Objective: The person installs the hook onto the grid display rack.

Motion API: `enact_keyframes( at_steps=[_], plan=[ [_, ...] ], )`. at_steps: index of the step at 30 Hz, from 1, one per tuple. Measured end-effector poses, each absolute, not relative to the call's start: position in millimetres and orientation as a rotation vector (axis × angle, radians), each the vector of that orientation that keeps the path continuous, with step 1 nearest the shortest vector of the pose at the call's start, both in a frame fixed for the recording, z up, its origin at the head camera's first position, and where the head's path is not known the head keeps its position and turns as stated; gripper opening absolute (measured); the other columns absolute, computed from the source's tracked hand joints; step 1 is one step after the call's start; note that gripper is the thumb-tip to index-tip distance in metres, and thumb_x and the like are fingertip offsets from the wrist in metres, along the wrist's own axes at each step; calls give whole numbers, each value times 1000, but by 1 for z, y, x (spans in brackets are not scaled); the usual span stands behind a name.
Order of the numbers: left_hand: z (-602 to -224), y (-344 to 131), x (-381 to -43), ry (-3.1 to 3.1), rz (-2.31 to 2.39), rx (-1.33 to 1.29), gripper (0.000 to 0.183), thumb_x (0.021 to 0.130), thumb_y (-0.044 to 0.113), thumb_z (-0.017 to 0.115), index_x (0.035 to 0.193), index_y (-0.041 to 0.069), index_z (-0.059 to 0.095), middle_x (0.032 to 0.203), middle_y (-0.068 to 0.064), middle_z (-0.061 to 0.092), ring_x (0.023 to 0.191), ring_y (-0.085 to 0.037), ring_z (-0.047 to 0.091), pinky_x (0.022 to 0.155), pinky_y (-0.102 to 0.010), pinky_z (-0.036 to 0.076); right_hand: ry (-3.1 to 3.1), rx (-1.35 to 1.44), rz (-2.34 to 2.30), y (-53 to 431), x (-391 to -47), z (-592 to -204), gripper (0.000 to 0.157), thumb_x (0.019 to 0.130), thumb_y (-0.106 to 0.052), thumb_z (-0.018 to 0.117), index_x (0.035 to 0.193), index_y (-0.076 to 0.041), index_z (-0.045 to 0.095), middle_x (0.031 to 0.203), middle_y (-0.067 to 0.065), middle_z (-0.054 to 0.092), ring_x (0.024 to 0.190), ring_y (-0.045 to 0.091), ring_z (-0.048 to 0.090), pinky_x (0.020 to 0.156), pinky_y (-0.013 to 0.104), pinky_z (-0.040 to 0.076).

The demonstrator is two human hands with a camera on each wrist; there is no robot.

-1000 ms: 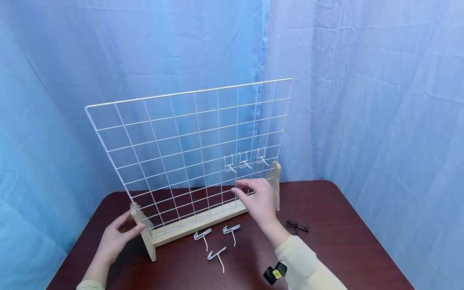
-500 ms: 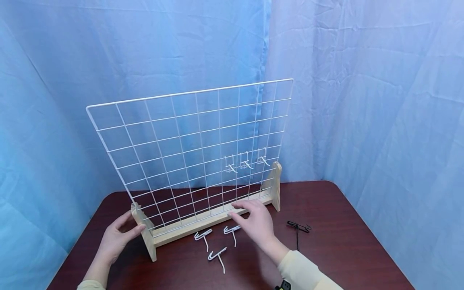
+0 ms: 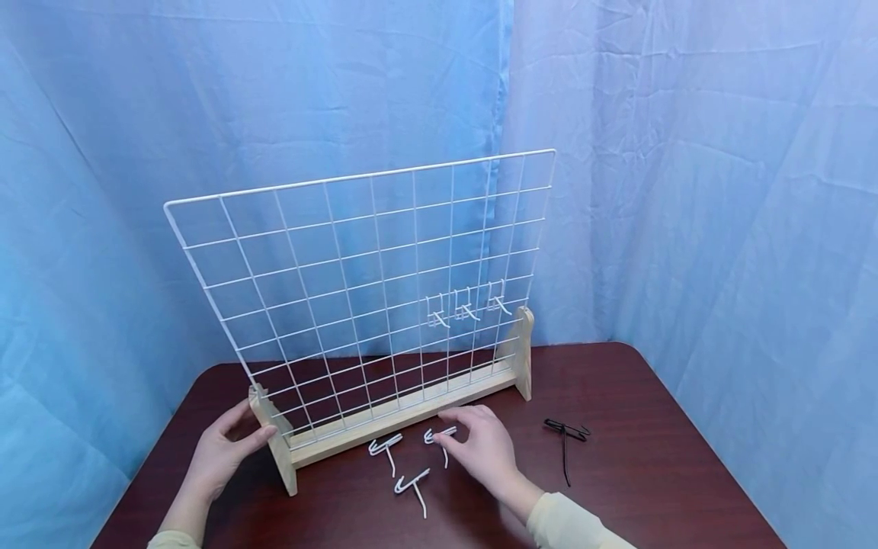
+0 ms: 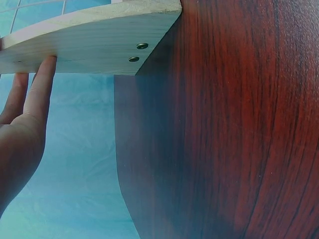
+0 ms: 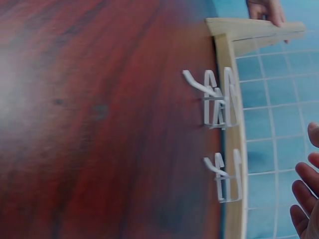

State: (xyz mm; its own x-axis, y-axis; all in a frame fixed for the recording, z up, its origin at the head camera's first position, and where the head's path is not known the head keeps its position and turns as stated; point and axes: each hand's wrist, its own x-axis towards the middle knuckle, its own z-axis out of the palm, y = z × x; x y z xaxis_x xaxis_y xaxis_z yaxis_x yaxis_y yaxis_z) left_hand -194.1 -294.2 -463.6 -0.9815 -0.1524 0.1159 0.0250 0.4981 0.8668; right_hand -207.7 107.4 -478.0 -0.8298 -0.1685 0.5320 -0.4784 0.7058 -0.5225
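Left hand (image 3: 218, 451) grips the wooden end support (image 3: 276, 451); right hand (image 3: 484, 451), thumb and fingers parted, is just beside the nearest white hook (image 3: 448, 431) on the table (image 3: 645, 465).

White wire grid (image 3: 382, 282) in pale wooden stand (image 3: 405, 415); on grid, right: three white wire hooks (image 3: 466, 310); before stand: three loose white hooks (image 3: 411, 483); farther right: black wire hook (image 3: 565, 431).

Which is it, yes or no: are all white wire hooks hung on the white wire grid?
No, three hooks rest on the dark red table in front of the grid.
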Motion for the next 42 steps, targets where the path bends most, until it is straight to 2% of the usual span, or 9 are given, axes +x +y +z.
enact_keyframes(
  at_steps=[8,18,24,28,30,35,38,42],
  plan=[
    [-462,-293,-192,-2551,-1500,98,68,88,20,78,145,1,46,123,-6,58,102,0,53,78,-18,49,-2520,526,887,111,-202,-497,36,72,-31,88,104,-20,77,100,-12,72,97,12,61,83,32,50],
    [-461,-292,-192,-2551,-1505,104,68,88,20,78,145,0,46,126,-12,58,104,-1,52,78,-17,48,-2552,618,885,113,-189,-512,36,72,-30,88,103,-19,76,100,-11,71,97,13,61,83,33,50],
    [-461,-291,-191,-2537,-1510,98,67,88,20,78,144,-1,47,121,-4,59,102,4,51,78,-16,47,-2574,661,878,111,-182,-520,36,72,-32,88,104,-22,75,101,-12,71,94,12,60,80,31,50],
    [-461,-291,-191,-2546,-1507,104,68,89,20,77,145,0,46,124,-10,59,101,7,49,79,-15,47,-2585,687,880,111,-178,-523,36,72,-31,88,104,-21,75,101,-12,70,94,12,60,81,31,50],
    [-460,-291,-191,-2556,-1501,109,68,89,21,77,145,0,46,129,-19,56,102,6,49,79,-15,46,-2584,705,879,111,-176,-525,37,72,-31,88,104,-21,74,101,-12,70,95,11,60,81,31,50],
    [-460,-291,-191,-2552,-1496,102,68,89,21,77,145,0,46,130,-23,55,107,-5,53,78,-15,47,-2561,750,891,110,-171,-529,39,70,-31,89,104,-20,73,100,-13,69,95,10,59,82,30,49],
    [-460,-291,-192,-2541,-1493,95,67,88,20,77,144,-1,47,127,-19,57,107,-8,55,78,-15,47,-2565,776,910,109,-169,-532,38,70,-33,88,103,-20,73,99,-12,69,95,10,59,82,29,49],
    [-460,-291,-192,-2525,-1501,91,66,88,19,78,143,-1,48,118,0,59,105,-6,54,78,-15,47,-2562,804,928,108,-167,-538,38,70,-33,88,102,-18,73,98,-11,69,94,10,59,82,29,49]
  ],
)
